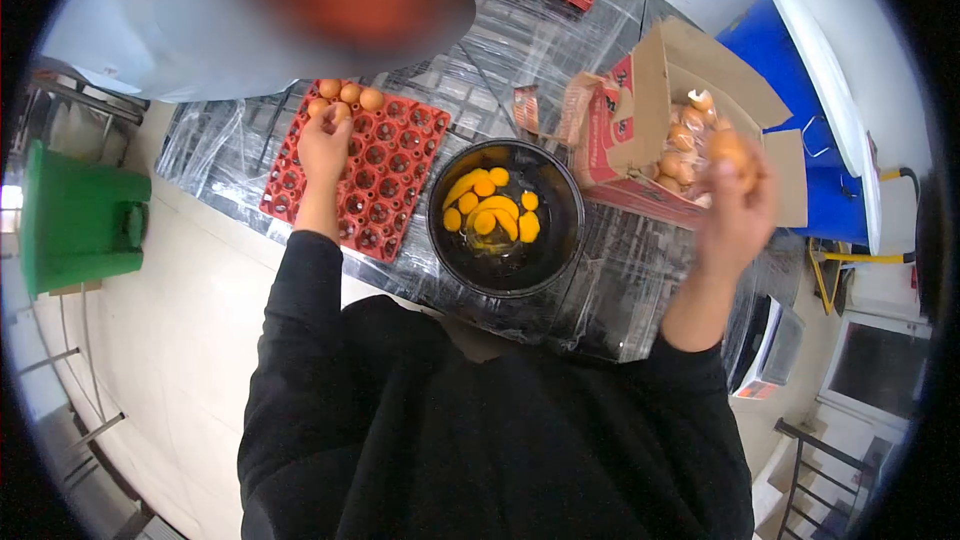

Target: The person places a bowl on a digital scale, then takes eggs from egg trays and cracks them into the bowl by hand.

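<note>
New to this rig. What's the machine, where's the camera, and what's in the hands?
There's no machine: these are a person's own bare hands. The single picture comes from a camera worn on the head, looking forward and down, so the black top at the bottom is the wearer's.

On the film-wrapped table, the red egg tray sits at left with a few brown eggs. The black bowl in the middle holds egg yolks. The cardboard box at right holds eggshells.

The left hand has its fingertips on an egg in the tray. The right hand, beside the open box, holds a brown egg or shell, too blurred to tell which.
</note>
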`<state>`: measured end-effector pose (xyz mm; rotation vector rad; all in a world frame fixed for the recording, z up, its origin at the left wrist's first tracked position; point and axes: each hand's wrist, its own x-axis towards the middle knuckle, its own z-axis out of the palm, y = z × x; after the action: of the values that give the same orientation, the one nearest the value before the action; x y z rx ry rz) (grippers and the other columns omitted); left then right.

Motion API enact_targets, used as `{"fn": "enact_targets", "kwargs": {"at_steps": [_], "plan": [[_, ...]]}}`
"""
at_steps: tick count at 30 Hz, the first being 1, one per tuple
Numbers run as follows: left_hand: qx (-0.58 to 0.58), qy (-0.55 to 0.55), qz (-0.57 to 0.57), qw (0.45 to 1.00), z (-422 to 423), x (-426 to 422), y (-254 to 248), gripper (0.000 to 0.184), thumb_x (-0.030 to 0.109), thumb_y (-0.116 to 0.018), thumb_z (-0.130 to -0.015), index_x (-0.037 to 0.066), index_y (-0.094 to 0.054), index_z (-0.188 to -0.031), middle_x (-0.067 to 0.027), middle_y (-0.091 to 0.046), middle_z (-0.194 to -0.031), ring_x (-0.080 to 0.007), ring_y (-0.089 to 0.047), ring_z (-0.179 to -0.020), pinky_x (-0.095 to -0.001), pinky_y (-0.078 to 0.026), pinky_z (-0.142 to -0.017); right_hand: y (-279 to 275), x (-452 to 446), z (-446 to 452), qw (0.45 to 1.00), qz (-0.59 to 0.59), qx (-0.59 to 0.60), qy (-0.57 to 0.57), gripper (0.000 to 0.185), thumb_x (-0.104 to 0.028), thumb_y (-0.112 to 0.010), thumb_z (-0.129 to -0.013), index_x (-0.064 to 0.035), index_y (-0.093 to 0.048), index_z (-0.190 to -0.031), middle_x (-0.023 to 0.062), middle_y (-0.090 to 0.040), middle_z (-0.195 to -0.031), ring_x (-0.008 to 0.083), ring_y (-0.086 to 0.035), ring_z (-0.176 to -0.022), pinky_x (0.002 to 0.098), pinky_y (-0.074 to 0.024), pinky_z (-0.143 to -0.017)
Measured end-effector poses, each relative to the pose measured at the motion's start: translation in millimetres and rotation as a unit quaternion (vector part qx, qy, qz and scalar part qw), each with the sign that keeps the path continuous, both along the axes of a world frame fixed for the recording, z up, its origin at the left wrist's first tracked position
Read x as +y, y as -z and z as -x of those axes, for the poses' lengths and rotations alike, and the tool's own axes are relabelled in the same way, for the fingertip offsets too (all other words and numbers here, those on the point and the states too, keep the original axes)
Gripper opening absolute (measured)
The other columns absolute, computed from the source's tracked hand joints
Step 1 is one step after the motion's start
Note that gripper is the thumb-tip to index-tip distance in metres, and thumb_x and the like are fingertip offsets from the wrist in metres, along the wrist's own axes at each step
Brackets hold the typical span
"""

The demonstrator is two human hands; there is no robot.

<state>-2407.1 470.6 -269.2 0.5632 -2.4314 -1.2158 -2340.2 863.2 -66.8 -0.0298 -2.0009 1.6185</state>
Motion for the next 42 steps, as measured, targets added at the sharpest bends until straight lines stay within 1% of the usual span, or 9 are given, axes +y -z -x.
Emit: {"fn": "enact_targets", "kwargs": {"at_steps": [5, 8, 17, 26, 29, 34, 36, 39, 42], "plan": [[-0.087, 0.001, 0.226, 0.97, 32.7, -32.5, 41.4, 0.045, 0.029, -0.065, -0.068, 0.012, -0.056, -0.108, -0.0186, -0.049, -0.116, -0.0349, -0.048, -0.104, -0.042, -0.041, -0.086, 19.3, 83.4, 51.9, 0.925, -0.363, -0.071, 0.084, 0.052, -0.014, -0.063, -0.078, -0.0071, -0.043, -0.125, 0.014, -0.04, -0.128, 0.0243, -0.044, -0.109, 0.0362, -0.0447, -0.082], [-0.063, -0.021, 0.29, 0.955, 55.7, -51.5, 83.7, 0.045, 0.029, -0.065, -0.068, 0.016, -0.055, -0.11, -0.0189, -0.048, -0.115, -0.037, -0.05, -0.1, -0.0429, -0.041, -0.087, 20.3, 73.1, 24.3, 0.95, -0.277, -0.099, 0.101, 0.051, -0.015, -0.064, -0.077, -0.0081, -0.044, -0.124, 0.0119, -0.042, -0.126, 0.0245, -0.047, -0.105, 0.035, -0.0443, -0.081], [-0.206, -0.065, 0.339, 0.916, 47.6, -1.2, 45.0, 0.039, 0.025, -0.063, -0.072, 0.017, -0.056, -0.109, -0.0078, -0.046, -0.118, -0.0298, -0.046, -0.103, -0.0416, -0.046, -0.079, 53.5, 69.3, -30.2, 0.955, -0.206, -0.177, 0.118, 0.048, -0.01, -0.065, -0.074, -0.0092, -0.048, -0.119, 0.0089, -0.043, -0.12, 0.0188, -0.049, -0.096, 0.0293, -0.0449, -0.075], [0.009, -0.065, 0.188, 0.98, 31.7, 3.9, 46.1, 0.044, 0.029, -0.068, -0.068, 0.004, -0.057, -0.102, -0.0148, -0.057, -0.1, -0.0304, -0.054, -0.092, -0.0395, -0.044, -0.08, 53.9, -3.5, -41.4, 0.976, -0.19, -0.109, -0.012, 0.047, -0.012, -0.067, -0.07, -0.0062, -0.05, -0.114, 0.0115, -0.043, -0.119, 0.0236, -0.048, -0.103, 0.033, -0.0431, -0.083], [0.063, 0.133, 0.05, 0.988, -4.4, 55.3, 6.9, 0.035, 0.018, -0.072, -0.065, 0.0, -0.059, -0.093, -0.0104, -0.062, -0.08, -0.0199, -0.06, -0.071, -0.0293, -0.049, -0.065, 65.9, -29.2, -50.3, 0.932, -0.34, -0.093, -0.085, 0.054, -0.021, -0.069, -0.067, -0.0103, -0.05, -0.116, 0.0152, -0.041, -0.12, 0.0319, -0.046, -0.105, 0.0391, -0.0377, -0.09], [-0.151, 0.378, -0.214, 0.888, -109.4, 139.2, -94.2, 0.031, 0.016, -0.075, -0.063, 0.002, -0.061, -0.087, -0.005, -0.063, -0.078, -0.0099, -0.059, -0.07, -0.0252, -0.048, -0.064, 108.9, -71.6, -83.1, 0.913, -0.281, -0.077, -0.286, 0.061, -0.018, -0.069, -0.067, -0.015, -0.044, -0.123, 0.0165, -0.04, -0.121, 0.0322, -0.048, -0.103, 0.0378, -0.0414, -0.087], [-0.145, 0.425, -0.169, 0.877, -136.7, 148.4, -107.4, 0.032, 0.017, -0.074, -0.065, 0.002, -0.061, -0.089, -0.0051, -0.063, -0.077, -0.0095, -0.059, -0.069, -0.0251, -0.048, -0.063, 116.5, -75.5, -97.1, 0.906, -0.247, -0.044, -0.342, 0.049, -0.012, -0.067, -0.068, -0.0116, -0.048, -0.114, 0.0161, -0.042, -0.116, 0.0322, -0.05, -0.098, 0.0363, -0.0436, -0.084], [-0.218, 0.391, -0.331, 0.831, -154.6, 153.4, -101.1, 0.027, 0.015, -0.072, -0.068, 0.001, -0.062, -0.089, -0.0063, -0.063, -0.074, -0.0105, -0.059, -0.068, -0.0252, -0.048, -0.063, 121.8, -64.8, -113.2, 0.915, -0.224, -0.088, -0.325, 0.044, -0.011, -0.066, -0.069, -0.0093, -0.05, -0.109, 0.0153, -0.046, -0.109, 0.032, -0.052, -0.094, 0.0364, -0.0439, -0.082], [-0.2, 0.372, -0.189, 0.887, -143.1, 145.9, -105.1, 0.02, 0.015, -0.069, -0.071, 0.001, -0.064, -0.084, -0.0091, -0.064, -0.072, -0.0135, -0.061, -0.068, -0.0262, -0.048, -0.065, 131.5, -36.3, -109.5, 0.93, -0.277, -0.098, -0.22, 0.039, -0.012, -0.064, -0.071, -0.0082, -0.05, -0.108, 0.0159, -0.05, -0.1, 0.033, -0.053, -0.092, 0.0366, -0.0445, -0.079]]}}
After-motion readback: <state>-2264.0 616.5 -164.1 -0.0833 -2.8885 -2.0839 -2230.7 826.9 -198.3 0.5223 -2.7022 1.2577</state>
